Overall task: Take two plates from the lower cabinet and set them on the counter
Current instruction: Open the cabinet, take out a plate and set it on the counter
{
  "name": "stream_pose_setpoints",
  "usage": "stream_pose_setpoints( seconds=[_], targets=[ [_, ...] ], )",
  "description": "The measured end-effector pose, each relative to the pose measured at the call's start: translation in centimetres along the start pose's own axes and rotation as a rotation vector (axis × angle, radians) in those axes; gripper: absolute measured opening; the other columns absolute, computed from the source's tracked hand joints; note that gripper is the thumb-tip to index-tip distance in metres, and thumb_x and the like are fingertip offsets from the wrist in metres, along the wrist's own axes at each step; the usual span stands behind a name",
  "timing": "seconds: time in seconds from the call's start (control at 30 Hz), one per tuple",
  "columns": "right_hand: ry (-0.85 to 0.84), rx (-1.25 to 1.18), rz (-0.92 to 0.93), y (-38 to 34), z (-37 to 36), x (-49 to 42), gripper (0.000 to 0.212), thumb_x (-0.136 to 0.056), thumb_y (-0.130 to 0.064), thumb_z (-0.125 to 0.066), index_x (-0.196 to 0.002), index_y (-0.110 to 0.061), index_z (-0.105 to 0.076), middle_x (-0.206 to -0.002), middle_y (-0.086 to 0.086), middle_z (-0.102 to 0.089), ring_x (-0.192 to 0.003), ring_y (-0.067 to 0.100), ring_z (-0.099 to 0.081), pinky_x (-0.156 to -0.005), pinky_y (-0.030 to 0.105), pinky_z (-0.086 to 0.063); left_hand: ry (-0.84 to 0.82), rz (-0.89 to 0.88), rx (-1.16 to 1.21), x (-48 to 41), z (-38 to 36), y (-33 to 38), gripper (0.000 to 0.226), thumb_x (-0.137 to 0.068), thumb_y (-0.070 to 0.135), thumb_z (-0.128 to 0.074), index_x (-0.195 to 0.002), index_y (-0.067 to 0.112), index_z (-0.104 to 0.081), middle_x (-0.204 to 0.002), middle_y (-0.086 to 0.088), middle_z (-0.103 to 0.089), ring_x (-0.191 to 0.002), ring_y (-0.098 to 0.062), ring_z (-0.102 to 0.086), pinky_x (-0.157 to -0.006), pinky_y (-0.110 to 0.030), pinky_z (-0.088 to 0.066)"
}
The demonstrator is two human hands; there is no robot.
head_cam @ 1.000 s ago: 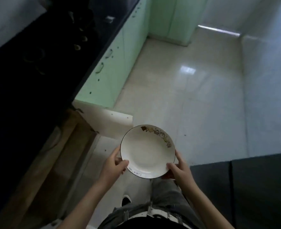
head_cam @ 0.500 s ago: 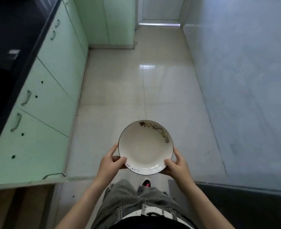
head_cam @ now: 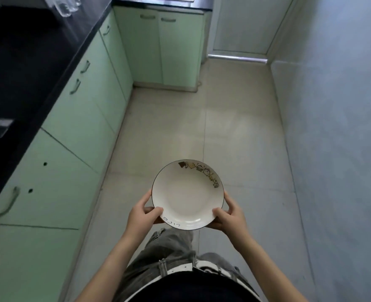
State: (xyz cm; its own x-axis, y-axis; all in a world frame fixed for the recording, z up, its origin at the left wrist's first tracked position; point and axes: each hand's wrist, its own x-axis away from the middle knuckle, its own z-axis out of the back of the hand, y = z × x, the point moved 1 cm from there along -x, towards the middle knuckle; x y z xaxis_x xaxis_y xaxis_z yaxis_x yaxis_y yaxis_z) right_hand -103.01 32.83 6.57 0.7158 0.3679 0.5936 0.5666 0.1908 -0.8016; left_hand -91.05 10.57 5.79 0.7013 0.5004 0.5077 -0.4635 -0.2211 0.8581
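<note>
Far left, the dark worktop (head_cam: pixel 27 62) runs away from the camera, with some clear glasses (head_cam: pixel 66 5) standing near its far end. Below its edge sits a row of pale green lower cabinets (head_cam: pixel 75 131), all doors closed, with curved metal handles (head_cam: pixel 8 201). More green cabinets (head_cam: pixel 165 51) cross the far end of the room. The left grip (head_cam: pixel 142 216), a bare hand, is clamped on the near left rim of the plate (head_cam: pixel 186 197), thumb lying on top of the rim and fingers curled beneath. The plate is white with a thin dark edge, a small brown and yellow pattern on its far right rim and some lettering on its near rim. It is held roughly level in front of the person's waist, above the tiled floor (head_cam: pixel 234 127) and well apart from the worktop. The right grip (head_cam: pixel 230 216) is clamped on the near right rim the same way. Beneath are grey trousers (head_cam: pixel 169 247) and a white belt (head_cam: pixel 180 268). A plain bluish wall (head_cam: pixel 343 127) fills the right side.
</note>
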Motion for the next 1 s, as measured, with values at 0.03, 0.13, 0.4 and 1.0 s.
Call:
stream_pose_setpoints(
  seconds=[0.03, 0.13, 0.4, 1.0],
  targets=[
    [0.015, -0.012, 0.001, -2.2, 0.3, -2.1, 0.077, -0.08, 0.005, -0.049, -0.148, -0.033, -0.042, -0.073, 0.021, -0.063, -0.069, 0.031, -0.067, -0.07, 0.047, -0.062, -0.023, -0.007, 0.005, -2.6, -0.6, 2.2, 0.073, -0.08, 0.002, -0.062, -0.144, 0.031, -0.045, -0.082, -0.034, -0.069, -0.074, -0.025, -0.074, -0.067, -0.027, -0.061],
    [0.073, -0.02, 0.015, -8.3, 1.1, -8.0, 0.08, -0.082, 0.005, -0.051, -0.151, -0.031, -0.037, -0.072, 0.02, -0.064, -0.067, 0.029, -0.066, -0.069, 0.045, -0.063, -0.067, -0.03, -0.012, -10.0, -2.7, 8.7, 0.076, -0.077, 0.005, -0.062, -0.146, 0.029, -0.043, -0.082, -0.032, -0.071, -0.074, -0.025, -0.074, -0.066, -0.026, -0.06],
    [0.077, -0.005, 0.014, -21.4, 3.2, -26.7, 0.077, -0.084, 0.007, -0.053, -0.149, -0.032, -0.039, -0.087, 0.036, -0.068, -0.071, 0.035, -0.066, -0.068, 0.046, -0.063, -0.042, -0.028, 0.041, -29.0, -8.7, 18.7, 0.072, -0.075, -0.001, -0.061, -0.14, 0.029, -0.049, -0.066, -0.021, -0.071, -0.063, -0.018, -0.069, -0.063, -0.029, -0.061],
    [-0.43, 0.277, -0.069, -49.2, -13.3, -67.7, 0.074, -0.073, 0.001, -0.052, -0.134, -0.041, -0.056, -0.085, 0.011, -0.075, -0.065, 0.029, -0.065, -0.071, 0.05, -0.062, 0.467, 0.095, 0.23, -60.8, -2.3, 37.0, 0.078, -0.068, 0.016, -0.065, -0.143, 0.026, -0.046, -0.058, -0.014, -0.052, -0.061, -0.022, -0.045, -0.067, -0.039, -0.048]
  ],
)
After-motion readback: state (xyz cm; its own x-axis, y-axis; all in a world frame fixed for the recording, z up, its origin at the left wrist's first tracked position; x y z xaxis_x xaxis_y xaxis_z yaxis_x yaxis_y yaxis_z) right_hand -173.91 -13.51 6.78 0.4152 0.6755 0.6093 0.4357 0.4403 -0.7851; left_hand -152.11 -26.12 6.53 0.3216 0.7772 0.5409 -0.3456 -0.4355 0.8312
